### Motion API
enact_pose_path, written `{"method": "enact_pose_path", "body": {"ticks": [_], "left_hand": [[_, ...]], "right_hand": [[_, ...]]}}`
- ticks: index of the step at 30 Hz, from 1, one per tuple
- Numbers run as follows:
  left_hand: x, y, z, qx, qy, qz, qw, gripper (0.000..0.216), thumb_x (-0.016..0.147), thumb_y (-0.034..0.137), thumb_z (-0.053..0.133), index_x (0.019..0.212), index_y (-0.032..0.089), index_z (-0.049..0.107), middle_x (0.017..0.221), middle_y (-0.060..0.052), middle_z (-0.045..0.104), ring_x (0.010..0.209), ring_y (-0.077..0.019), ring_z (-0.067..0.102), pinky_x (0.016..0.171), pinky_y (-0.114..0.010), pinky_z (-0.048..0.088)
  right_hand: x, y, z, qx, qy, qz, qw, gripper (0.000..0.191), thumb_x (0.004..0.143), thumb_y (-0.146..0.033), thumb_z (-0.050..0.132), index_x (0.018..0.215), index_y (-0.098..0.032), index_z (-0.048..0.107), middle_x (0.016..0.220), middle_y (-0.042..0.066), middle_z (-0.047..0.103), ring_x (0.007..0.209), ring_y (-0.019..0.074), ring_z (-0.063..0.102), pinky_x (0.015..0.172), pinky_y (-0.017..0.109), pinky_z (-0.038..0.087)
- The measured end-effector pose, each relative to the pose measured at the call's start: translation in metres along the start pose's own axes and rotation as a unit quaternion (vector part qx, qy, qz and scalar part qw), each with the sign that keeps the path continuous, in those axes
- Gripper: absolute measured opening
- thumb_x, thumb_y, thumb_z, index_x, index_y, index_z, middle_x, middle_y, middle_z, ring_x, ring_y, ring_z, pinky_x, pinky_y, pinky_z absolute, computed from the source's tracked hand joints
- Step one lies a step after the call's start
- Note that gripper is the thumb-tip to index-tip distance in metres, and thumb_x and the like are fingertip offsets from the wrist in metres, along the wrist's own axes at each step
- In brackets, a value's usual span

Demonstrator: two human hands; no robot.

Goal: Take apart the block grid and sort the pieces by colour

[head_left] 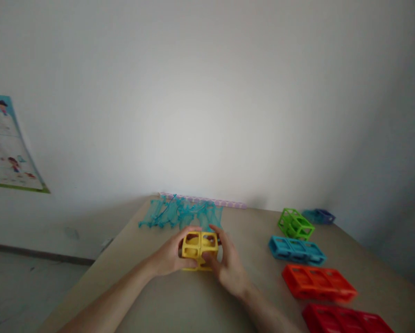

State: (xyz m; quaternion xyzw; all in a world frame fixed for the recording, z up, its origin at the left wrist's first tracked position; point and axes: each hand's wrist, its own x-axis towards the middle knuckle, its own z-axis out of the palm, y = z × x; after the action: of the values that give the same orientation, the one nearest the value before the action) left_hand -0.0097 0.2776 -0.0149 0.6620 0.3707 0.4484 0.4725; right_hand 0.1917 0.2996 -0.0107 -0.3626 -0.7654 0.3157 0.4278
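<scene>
A yellow openwork plastic block (199, 249) rests on the beige table (180, 305) near its middle. My left hand (169, 256) grips its left side with fingers curled over the top. My right hand (228, 268) wraps its right side, thumb pressed on the front face. Both hands are closed on the block.
Behind the block lies a heap of teal mesh pieces (181, 212) and a pale patterned strip (207, 201) at the wall. To the right stand a green block (295, 224), blue block (296, 249), orange block (318, 282), red block (346, 320) and dark blue block (319, 216). A poster (6, 148) hangs at left.
</scene>
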Motion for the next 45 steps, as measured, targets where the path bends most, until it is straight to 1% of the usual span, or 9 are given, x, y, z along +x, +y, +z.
{"method": "enact_pose_path", "body": {"ticks": [4,8,13,21,27,31,36,39,45], "left_hand": [[0.001,-0.002,-0.004,0.024,0.024,0.004,0.999,0.08,0.063,0.015,0.078,0.133,0.027,0.041,0.131,-0.01,0.052,0.115,-0.0261,0.054,0.098,-0.04,0.043],[0.002,-0.003,-0.006,-0.007,0.018,-0.006,1.0,0.085,0.063,0.016,0.078,0.137,0.027,0.036,0.127,-0.009,0.056,0.111,-0.0259,0.057,0.096,-0.042,0.044],[0.001,-0.005,-0.008,-0.025,0.025,-0.01,0.999,0.086,0.062,0.014,0.079,0.136,0.03,0.037,0.126,-0.009,0.056,0.112,-0.0265,0.057,0.097,-0.042,0.044],[0.002,-0.004,-0.006,-0.079,0.017,-0.008,0.997,0.085,0.064,0.011,0.076,0.136,0.03,0.035,0.125,-0.008,0.057,0.112,-0.0255,0.057,0.095,-0.04,0.046],[0.001,-0.004,-0.001,-0.078,0.036,0.0,0.996,0.083,0.067,0.012,0.073,0.137,0.029,0.032,0.122,-0.008,0.058,0.109,-0.0247,0.059,0.092,-0.039,0.047],[0.001,-0.006,0.0,-0.059,0.041,0.008,0.997,0.081,0.067,0.014,0.074,0.136,0.028,0.033,0.122,-0.009,0.057,0.107,-0.0239,0.06,0.09,-0.037,0.048],[0.002,-0.012,-0.002,-0.03,0.047,0.017,0.998,0.081,0.067,0.014,0.075,0.135,0.028,0.033,0.121,-0.008,0.057,0.105,-0.0226,0.06,0.089,-0.035,0.048],[0.003,-0.014,-0.002,-0.029,0.05,0.017,0.998,0.084,0.065,0.014,0.077,0.134,0.029,0.033,0.122,-0.007,0.058,0.106,-0.0228,0.06,0.09,-0.035,0.047],[0.004,-0.011,-0.001,-0.055,0.053,0.018,0.997,0.08,0.065,0.015,0.078,0.132,0.027,0.035,0.12,-0.008,0.059,0.104,-0.0219,0.06,0.089,-0.035,0.047]], "right_hand": [[0.002,0.007,0.004,0.034,-0.021,0.028,0.999,0.05,0.083,-0.028,0.059,0.13,-0.021,0.043,0.116,0.01,0.059,0.107,0.025,0.057,0.094,0.041,0.045],[0.003,0.01,0.005,0.068,-0.041,0.041,0.996,0.054,0.083,-0.028,0.058,0.133,-0.021,0.038,0.117,0.011,0.058,0.104,0.0241,0.059,0.088,0.039,0.049],[0.003,0.013,0.002,0.078,-0.08,0.012,0.994,0.066,0.076,-0.015,0.061,0.135,-0.024,0.033,0.125,0.01,0.054,0.113,0.0241,0.054,0.099,0.042,0.042],[0.003,0.015,0.006,0.1,-0.08,0.035,0.991,0.07,0.076,-0.013,0.06,0.138,-0.023,0.028,0.124,0.01,0.054,0.112,0.0221,0.056,0.099,0.041,0.043],[0.005,0.015,0.007,0.13,-0.083,0.037,0.987,0.069,0.072,-0.008,0.06,0.133,-0.024,0.032,0.121,0.009,0.055,0.112,0.0225,0.055,0.099,0.043,0.043],[0.007,0.014,0.005,0.131,-0.081,0.039,0.987,0.062,0.073,-0.01,0.059,0.129,-0.024,0.036,0.12,0.009,0.056,0.108,0.0225,0.058,0.093,0.041,0.047],[0.008,0.012,0.002,0.066,-0.08,0.016,0.995,0.057,0.072,-0.01,0.062,0.124,-0.024,0.043,0.116,0.007,0.059,0.106,0.023,0.058,0.094,0.041,0.046],[0.006,0.013,0.002,0.044,-0.073,0.009,0.996,0.058,0.073,-0.011,0.062,0.126,-0.024,0.042,0.118,0.007,0.059,0.107,0.0232,0.057,0.095,0.041,0.044],[0.008,0.015,0.007,0.086,-0.057,0.012,0.995,0.058,0.072,-0.011,0.064,0.125,-0.021,0.044,0.118,0.009,0.06,0.107,0.0225,0.059,0.094,0.039,0.047]]}}
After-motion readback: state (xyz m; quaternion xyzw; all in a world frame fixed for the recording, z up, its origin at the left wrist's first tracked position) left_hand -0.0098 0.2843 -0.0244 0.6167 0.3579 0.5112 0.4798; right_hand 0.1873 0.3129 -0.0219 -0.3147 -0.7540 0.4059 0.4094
